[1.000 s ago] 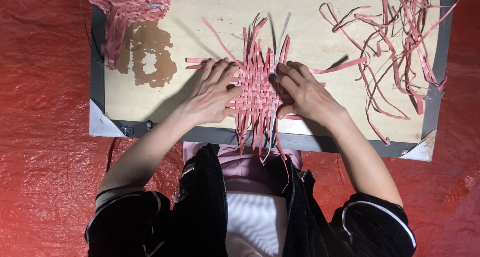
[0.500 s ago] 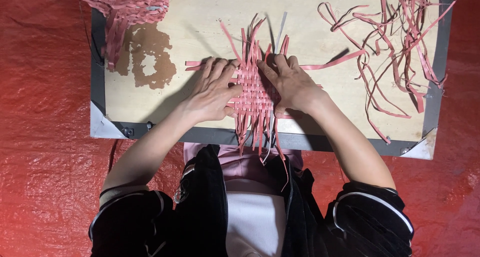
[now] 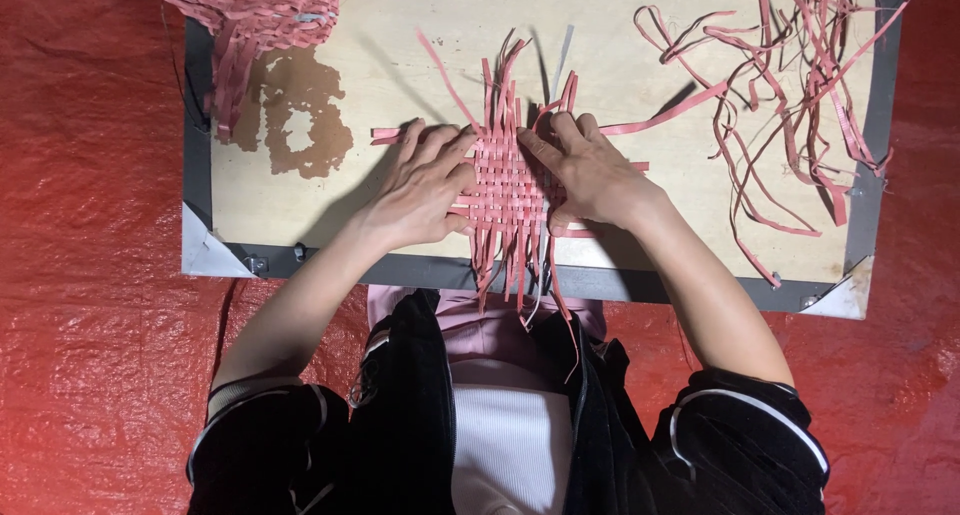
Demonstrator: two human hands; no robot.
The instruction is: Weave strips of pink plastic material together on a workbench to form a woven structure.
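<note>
Two hands: both lie flat on a small woven mat, fingers spread and pressing down, clamped on nothing.
Left hand (image 3: 425, 185): palm down on the mat's left edge, fingertips reaching onto the weave and over a strip end that sticks out to the left.
Right hand (image 3: 590, 175): palm down on the mat's right edge, index finger angled toward the upper middle of the weave, beside a long strip (image 3: 665, 113) that runs off up and to the right.
Woven mat (image 3: 508, 185): pink flat strips crossed over and under, lying at the near middle of the surface between the hands.
Done so far: a tight square patch of weave holds together at the centre, by my reading only a small base.
Left to do: loose strip ends (image 3: 515, 265) fan out at top and bottom, unwoven, the lower ones hanging over the near edge toward the lap, so most of each strip's length appears unused.
Surface (image 3: 400, 65): pale board in a dark frame, with a brown worn patch (image 3: 295, 115) toward its left.
Spare strips (image 3: 800, 85): a tangled heap of pink strips at the right end, well apart from the mat.
Other weaving (image 3: 250, 5): a larger pink woven piece at the far left corner, partly out of view, untouched.
Floor (image 3: 90, 225): red sheet all round.
</note>
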